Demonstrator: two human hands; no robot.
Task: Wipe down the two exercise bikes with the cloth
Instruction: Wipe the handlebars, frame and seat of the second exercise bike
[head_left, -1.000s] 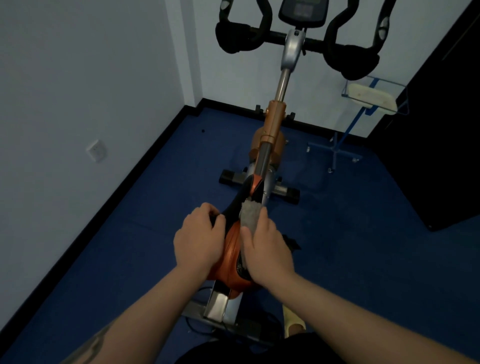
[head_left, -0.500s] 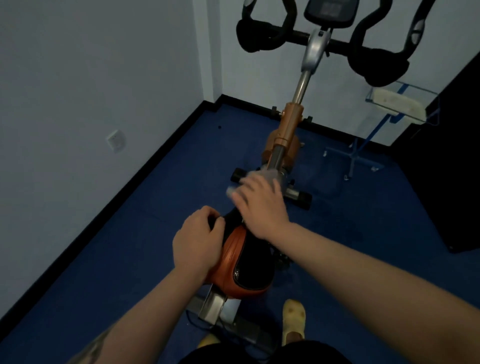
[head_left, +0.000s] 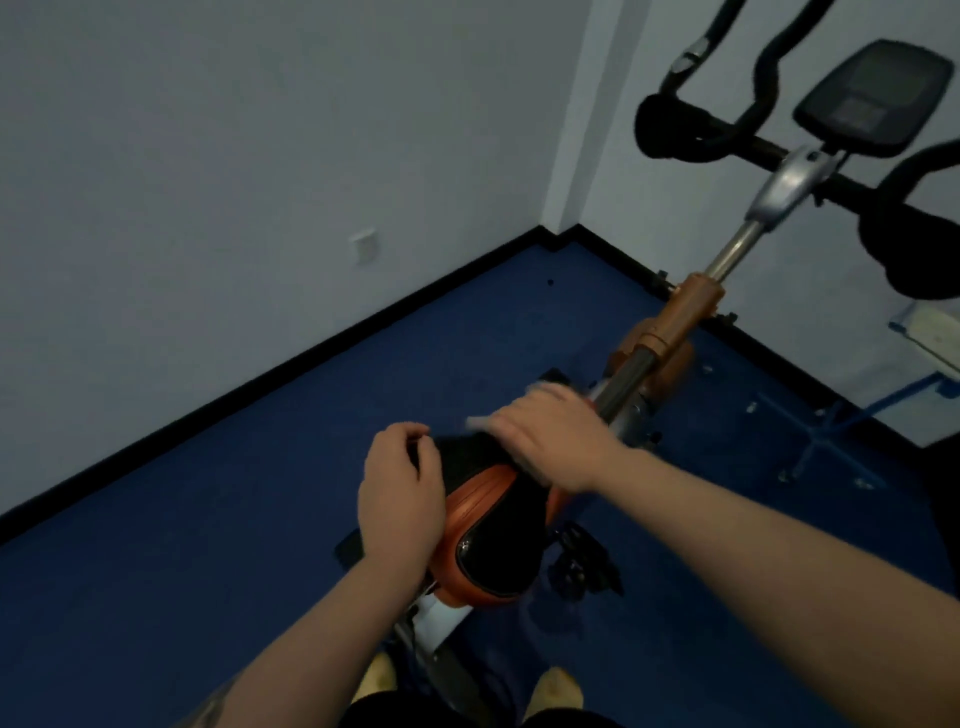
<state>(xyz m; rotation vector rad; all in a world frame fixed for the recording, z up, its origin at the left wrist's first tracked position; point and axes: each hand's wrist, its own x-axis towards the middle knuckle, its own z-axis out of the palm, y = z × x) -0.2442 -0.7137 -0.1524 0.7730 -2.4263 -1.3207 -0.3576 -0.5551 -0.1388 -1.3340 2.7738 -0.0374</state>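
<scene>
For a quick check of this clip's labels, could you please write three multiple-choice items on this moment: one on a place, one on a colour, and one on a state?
1. Where is the cloth?
A. Under the right hand, at the saddle's nose
B. On the floor
C. Over the handlebar

2. What colour is the saddle's rim?
A. Green
B. Orange
C. White

3. What is the left hand doing?
A. Hanging free
B. Holding the cloth
C. Resting on the saddle's left side, fingers curled

Answers:
1 A: pale cloth edges show past the right hand's fingers at the front of the saddle.
2 B: an orange band runs round the black top.
3 C: the left hand lies against the saddle's left edge with no cloth in it.
</scene>
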